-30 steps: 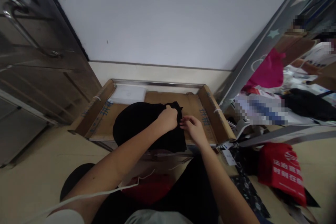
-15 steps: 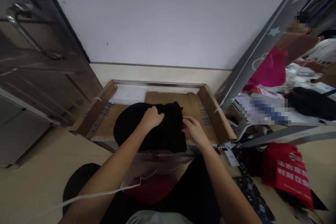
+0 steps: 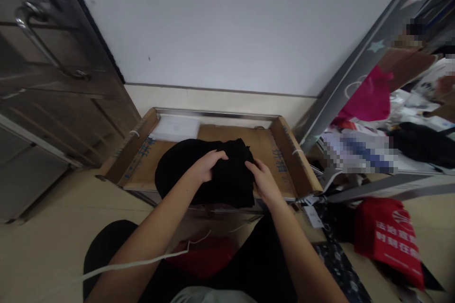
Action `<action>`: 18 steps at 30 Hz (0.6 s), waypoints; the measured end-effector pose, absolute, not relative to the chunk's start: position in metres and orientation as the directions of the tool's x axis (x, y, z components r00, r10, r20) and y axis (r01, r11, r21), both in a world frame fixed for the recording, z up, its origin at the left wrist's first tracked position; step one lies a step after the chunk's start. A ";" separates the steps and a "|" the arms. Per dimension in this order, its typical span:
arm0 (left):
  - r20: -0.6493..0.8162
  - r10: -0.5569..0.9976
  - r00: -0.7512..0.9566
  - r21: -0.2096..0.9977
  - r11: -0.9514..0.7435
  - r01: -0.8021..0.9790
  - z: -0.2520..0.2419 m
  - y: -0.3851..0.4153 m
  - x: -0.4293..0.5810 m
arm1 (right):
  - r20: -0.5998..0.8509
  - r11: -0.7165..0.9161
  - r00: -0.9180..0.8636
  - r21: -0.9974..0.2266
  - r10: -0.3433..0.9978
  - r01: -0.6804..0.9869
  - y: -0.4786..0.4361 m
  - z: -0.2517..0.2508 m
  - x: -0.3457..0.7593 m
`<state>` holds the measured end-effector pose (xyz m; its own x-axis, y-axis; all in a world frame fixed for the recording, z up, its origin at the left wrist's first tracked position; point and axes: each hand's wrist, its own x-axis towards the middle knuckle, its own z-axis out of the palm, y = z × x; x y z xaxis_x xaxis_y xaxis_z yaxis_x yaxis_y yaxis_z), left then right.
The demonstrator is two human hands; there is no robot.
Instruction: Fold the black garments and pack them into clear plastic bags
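A soft black cloth piece (image 3: 185, 170), rounded at its left end and ragged along its right edge, lies across a cardboard-lined tray table (image 3: 249, 135) in front of me. Its exact kind cannot be made out against the dark fabric. My left hand (image 3: 209, 164) grips the upper middle of the cloth, thumb on top and fingertips lost in the folds. At the right edge, my right hand (image 3: 263, 177) pinches the fabric between thumb and fingers, with some fingers hidden behind it.
A white flat box (image 3: 177, 128) rests in the tray's back left corner. Cardboard walls rise at both sides. To the right stand a cluttered shelf with a pink bag (image 3: 373, 97) and, lower, a red bag (image 3: 387, 239). A white cord (image 3: 142, 262) crosses over my left forearm.
My left hand has shifted slightly right over the cloth. My right hand has closed on the right edge, where the fabric is now more bunched. The view has moved a little.
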<state>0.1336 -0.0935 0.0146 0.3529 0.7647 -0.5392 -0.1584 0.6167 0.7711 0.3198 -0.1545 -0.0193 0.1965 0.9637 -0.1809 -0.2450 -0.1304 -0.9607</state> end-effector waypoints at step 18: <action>0.201 0.911 0.361 0.620 -0.403 0.673 0.032 -0.125 0.137 | -0.342 -0.235 0.064 -0.759 0.938 -0.607 -0.141 -0.014 0.273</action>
<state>0.1374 -0.1247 0.0321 0.3607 0.9108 0.2007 0.6730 -0.4032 0.6202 0.2730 -0.1413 -0.0143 0.0635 0.9377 -0.3417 -0.6069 -0.2355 -0.7591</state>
